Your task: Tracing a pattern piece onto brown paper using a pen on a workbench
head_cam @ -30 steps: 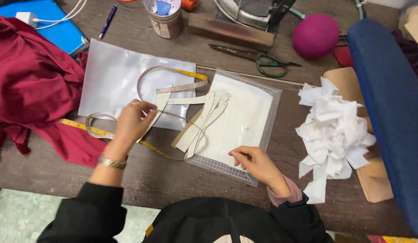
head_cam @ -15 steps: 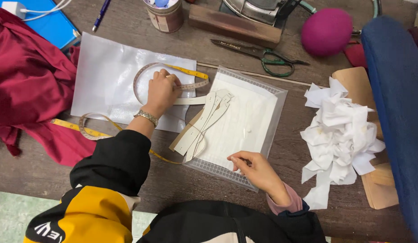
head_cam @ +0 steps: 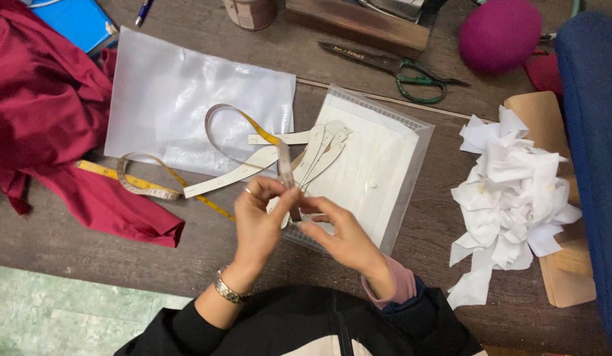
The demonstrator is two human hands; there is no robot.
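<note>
Now I see the tape measure [head_cam: 279, 153] pinched between my left hand [head_cam: 258, 221] and right hand [head_cam: 339, 236], above the clear pouch [head_cam: 398, 171]. Paper strips [head_cam: 319, 148] lie just behind; scissors [head_cam: 391, 69] and white scraps [head_cam: 510, 198] are well apart.

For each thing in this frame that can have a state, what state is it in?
Left hand: pinching the tape measure end.
Right hand: fingertips on the same end.
Tape measure: unrolled, looping over the table.
Scissors: closed, lying flat.
Mesh pouch: flat, paper strips fanned on it.
White scraps: crumpled in a pile.
Red cloth: bunched.
</note>
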